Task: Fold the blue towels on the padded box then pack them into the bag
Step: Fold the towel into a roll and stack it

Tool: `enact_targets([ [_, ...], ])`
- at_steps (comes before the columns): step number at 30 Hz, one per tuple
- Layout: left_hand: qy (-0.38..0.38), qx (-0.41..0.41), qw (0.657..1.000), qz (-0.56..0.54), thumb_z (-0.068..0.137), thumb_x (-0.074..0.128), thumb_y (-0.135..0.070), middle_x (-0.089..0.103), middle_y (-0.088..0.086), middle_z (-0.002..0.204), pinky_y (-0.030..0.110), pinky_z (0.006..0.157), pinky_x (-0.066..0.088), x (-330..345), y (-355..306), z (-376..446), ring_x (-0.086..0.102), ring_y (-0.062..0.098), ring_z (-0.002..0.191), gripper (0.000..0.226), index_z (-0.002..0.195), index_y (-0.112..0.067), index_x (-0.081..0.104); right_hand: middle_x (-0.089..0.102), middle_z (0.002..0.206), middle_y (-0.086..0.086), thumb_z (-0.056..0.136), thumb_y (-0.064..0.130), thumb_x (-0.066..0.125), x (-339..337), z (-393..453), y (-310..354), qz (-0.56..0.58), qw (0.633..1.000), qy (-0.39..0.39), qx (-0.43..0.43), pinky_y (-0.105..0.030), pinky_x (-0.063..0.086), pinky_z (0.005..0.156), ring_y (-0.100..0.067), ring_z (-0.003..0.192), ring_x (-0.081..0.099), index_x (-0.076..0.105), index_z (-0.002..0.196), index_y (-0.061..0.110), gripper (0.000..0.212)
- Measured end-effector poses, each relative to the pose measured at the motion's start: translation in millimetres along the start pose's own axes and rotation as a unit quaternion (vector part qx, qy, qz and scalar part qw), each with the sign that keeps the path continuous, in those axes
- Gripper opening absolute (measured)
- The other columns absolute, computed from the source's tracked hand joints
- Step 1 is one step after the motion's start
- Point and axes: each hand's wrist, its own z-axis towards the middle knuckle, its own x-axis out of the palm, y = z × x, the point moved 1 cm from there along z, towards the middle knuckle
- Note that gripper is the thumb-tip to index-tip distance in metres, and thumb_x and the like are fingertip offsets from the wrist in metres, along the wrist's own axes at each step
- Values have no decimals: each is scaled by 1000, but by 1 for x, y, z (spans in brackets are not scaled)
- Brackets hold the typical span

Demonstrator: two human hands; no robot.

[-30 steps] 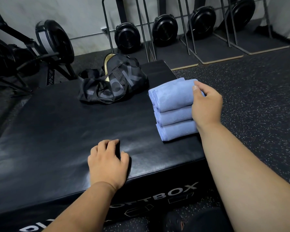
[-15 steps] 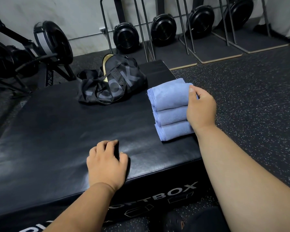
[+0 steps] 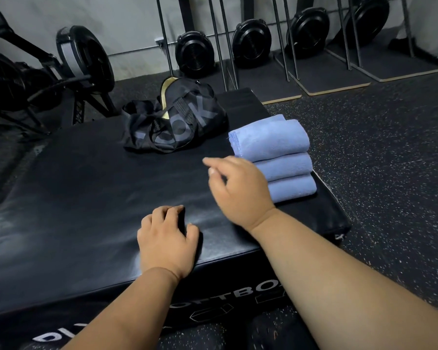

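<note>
Now three plush blue towels [image 3: 276, 157], folded into soft rolls, sit stacked at the right edge of the glossy black padded box [image 3: 86, 198], just beside the crumpled black duffel bag [image 3: 177, 122]. The right hand [image 3: 238, 188] has left the stack and hovers loose-fingered, empty, over bare padding. The left hand [image 3: 166, 242] rests knuckles-curled, holding nothing, near the front edge.

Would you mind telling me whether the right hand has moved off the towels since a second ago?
Yes. The right hand has left the stacked towels and moved left over the padded box, toward the bag.
</note>
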Motion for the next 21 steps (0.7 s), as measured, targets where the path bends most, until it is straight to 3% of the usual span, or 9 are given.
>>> enact_targets([
  [4, 4, -3, 1000, -31, 94, 55, -45, 56, -11, 136, 35, 107, 34, -1, 4, -1, 44, 20, 125, 40, 131, -32, 64, 74, 105, 6, 102, 24, 57, 29, -7, 20, 44, 988, 139, 45, -23, 45, 89, -11, 102, 64, 76, 124, 24, 29],
  [7, 13, 7, 996, -84, 95, 55, -44, 60, -14, 129, 34, 106, 40, -7, 11, -5, 47, 16, 122, 28, 119, -33, 66, 74, 112, 9, 103, 28, 53, 50, -7, 35, 54, 979, 185, 64, -28, 48, 97, -8, 109, 63, 75, 125, 27, 30],
  [10, 31, 28, 988, -152, 99, 54, -36, 58, -20, 106, 30, 96, 44, -20, 24, -16, 46, 9, 110, 6, 101, -34, 59, 73, 118, 13, 104, 33, 51, 74, -12, 60, 58, 968, 236, 64, -29, 49, 100, -6, 115, 62, 72, 128, 32, 33],
  [15, -5, 20, 985, -173, 100, 55, -30, 60, -19, 104, 26, 93, 42, -52, 99, -52, 48, 3, 106, 14, 112, -30, 64, 73, 112, 16, 104, 37, 51, 123, -40, 124, 80, 942, 326, 23, -27, 48, 99, -2, 115, 61, 64, 139, 36, 38],
  [19, -57, -47, 994, -78, 95, 50, -47, 63, -9, 131, 38, 112, 39, -83, 206, -96, 53, 15, 125, 41, 128, -28, 67, 73, 126, 12, 104, 38, 52, 168, -72, 177, 50, 906, 415, -69, -35, 48, 104, -10, 122, 62, 68, 135, 32, 35],
  [21, -76, -119, 988, -65, 91, 51, -49, 63, -4, 135, 34, 117, 34, -102, 263, -123, 52, 18, 129, 50, 130, -23, 67, 74, 122, 11, 104, 36, 53, 189, -89, 204, 33, 891, 438, -119, -37, 47, 104, -17, 119, 62, 71, 132, 30, 33],
])
